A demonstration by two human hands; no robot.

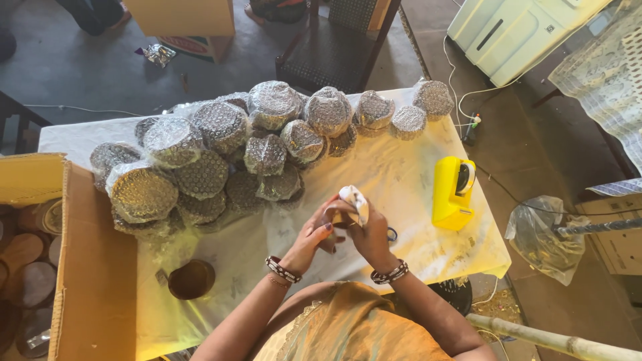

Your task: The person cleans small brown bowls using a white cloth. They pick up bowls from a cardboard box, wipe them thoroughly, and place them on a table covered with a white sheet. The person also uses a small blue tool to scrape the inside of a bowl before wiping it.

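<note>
Both hands wrap a small object above the desk
Left hand (313,235) and right hand (366,230) clasp a small wrapped item (351,204) at chest height, clear of the bubble-wrapped bundles (221,154); yellow tape dispenser (453,192) within reach

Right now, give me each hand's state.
Left hand: closed on the small wrapped item.
Right hand: closed on the same item.

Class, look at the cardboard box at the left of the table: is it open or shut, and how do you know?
Open. The cardboard box has its flap folded back, and round wooden discs show inside it.
</note>
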